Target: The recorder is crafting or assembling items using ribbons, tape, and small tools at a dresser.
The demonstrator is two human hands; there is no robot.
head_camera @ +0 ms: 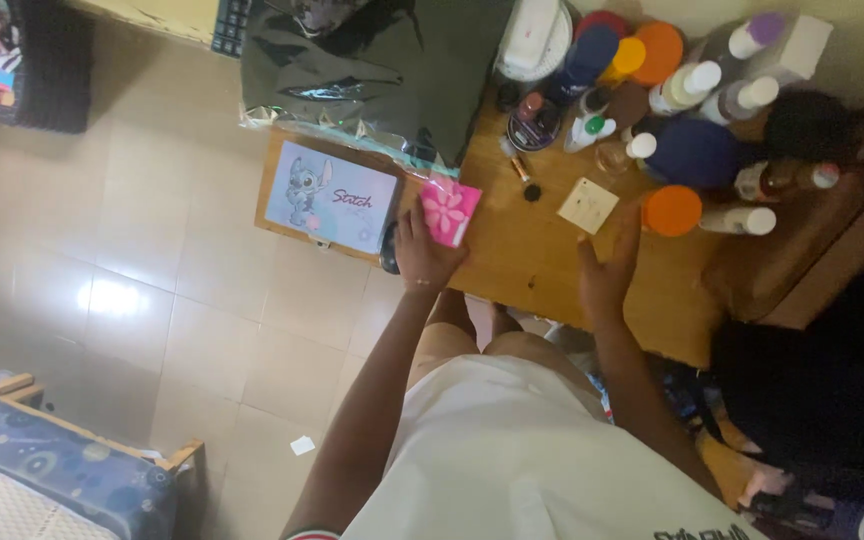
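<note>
The left hand (pixel 424 255) is closed around the lower end of a small pink packet (pixel 450 210) printed with a white flower, holding it up just over the left part of the wooden table (pixel 532 262), close to the table's near edge. The right hand (pixel 607 275) holds nothing: its fingers are spread wide and flat, resting on or just above the table surface near the near edge, well apart from the left hand. Just beyond the right hand's fingertips lies a small pale square card (pixel 588 205), and just beside that stands a jar with an orange lid (pixel 672 210). To the left of the pink packet, at the table's left end, a flat picture box (pixel 330 196) with a blue cartoon creature on its light lid lies near the left edge, touching or nearly touching a dark folded plastic-wrapped bundle (pixel 377 65) at the far left corner. The far side of the table is crowded with bottles with white caps (pixel 687 85), a white lidded tub (pixel 534 38), a dark blue round container (pixel 692 152) and another orange lid (pixel 659 50). A small dark stick-like item (pixel 524 175) lies between the packet and the card. The floor (pixel 132 270) is pale tile, with a patterned cushion seat (pixel 62 465) on it, well apart from the table.
</note>
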